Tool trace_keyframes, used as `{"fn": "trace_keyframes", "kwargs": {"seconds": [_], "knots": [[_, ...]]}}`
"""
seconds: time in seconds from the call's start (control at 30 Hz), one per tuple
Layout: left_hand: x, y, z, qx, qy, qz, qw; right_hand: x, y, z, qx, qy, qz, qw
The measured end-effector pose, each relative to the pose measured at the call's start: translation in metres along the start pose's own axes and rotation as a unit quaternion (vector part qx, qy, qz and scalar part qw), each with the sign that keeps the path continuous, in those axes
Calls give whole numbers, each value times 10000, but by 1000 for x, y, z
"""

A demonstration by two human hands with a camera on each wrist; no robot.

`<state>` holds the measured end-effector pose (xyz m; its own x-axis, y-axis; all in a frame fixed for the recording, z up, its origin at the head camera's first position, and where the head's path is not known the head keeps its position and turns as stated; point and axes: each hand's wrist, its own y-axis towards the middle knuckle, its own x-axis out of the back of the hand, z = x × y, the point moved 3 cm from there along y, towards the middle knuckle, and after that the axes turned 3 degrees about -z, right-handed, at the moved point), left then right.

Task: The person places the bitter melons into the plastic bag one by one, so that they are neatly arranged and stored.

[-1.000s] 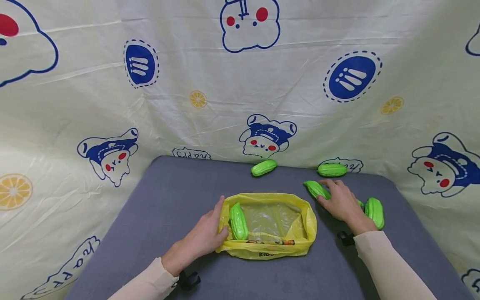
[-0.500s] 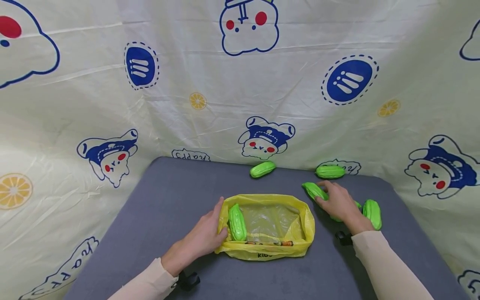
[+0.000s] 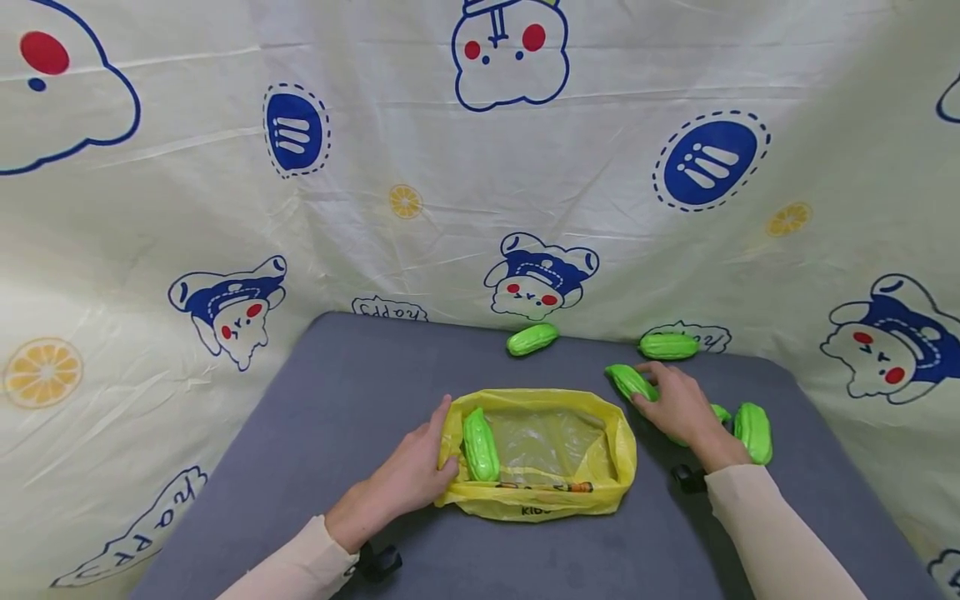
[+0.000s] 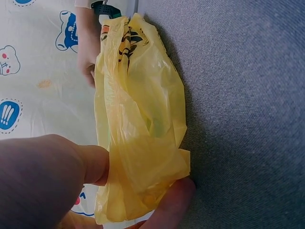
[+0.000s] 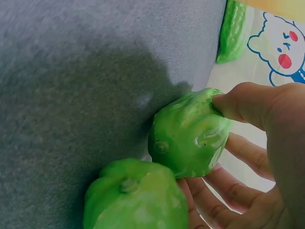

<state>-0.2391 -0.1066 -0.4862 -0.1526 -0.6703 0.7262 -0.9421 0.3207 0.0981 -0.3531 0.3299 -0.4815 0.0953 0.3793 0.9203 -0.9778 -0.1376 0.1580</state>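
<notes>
A yellow plastic bag (image 3: 540, 504) lies with its mouth open and one green bitter melon (image 3: 480, 446) inside at its left end. My left hand (image 3: 405, 471) grips the bag's left side; in the left wrist view the thumb (image 4: 95, 164) lies on one face, fingers on the other. To the right of the bag, my right hand (image 3: 682, 408) holds another bitter melon (image 5: 188, 136), thumb on one side and fingers round the other. A further bitter melon (image 5: 136, 198) lies right beside it, mostly hidden under the hand in the head view.
Two bitter melons lie along the back edge, one at the middle (image 3: 532, 340) and one at the right (image 3: 669, 346). Another bitter melon (image 3: 753, 433) rests right of my right wrist. A printed white sheet (image 3: 420, 250) hangs behind the grey table (image 3: 360, 375).
The head view has shifted slightly. Both hands keep almost the same places, the left on the bag and the right on the bitter melon.
</notes>
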Motion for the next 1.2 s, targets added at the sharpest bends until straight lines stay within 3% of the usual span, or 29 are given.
{"fn": "trace_keyframes", "kwargs": {"seconds": [0.27,0.57,0.67,0.93,1.2], "knots": [[-2,1,-2,51,69,50,10000,2,1,1,-28,56,-38,10000],[-3,2,-1,-17,34,-48,10000,-3,4,-20,238,284,-332,9988],[-4,2,-1,-88,106,-96,9999,2,-1,-10,72,287,-214,9993],[-5,7,-3,-466,390,-337,9976,8,-9,-10,254,340,-457,9981],[-5,10,-1,-598,543,-445,9957,23,-21,26,-10,187,-371,9991]]}}
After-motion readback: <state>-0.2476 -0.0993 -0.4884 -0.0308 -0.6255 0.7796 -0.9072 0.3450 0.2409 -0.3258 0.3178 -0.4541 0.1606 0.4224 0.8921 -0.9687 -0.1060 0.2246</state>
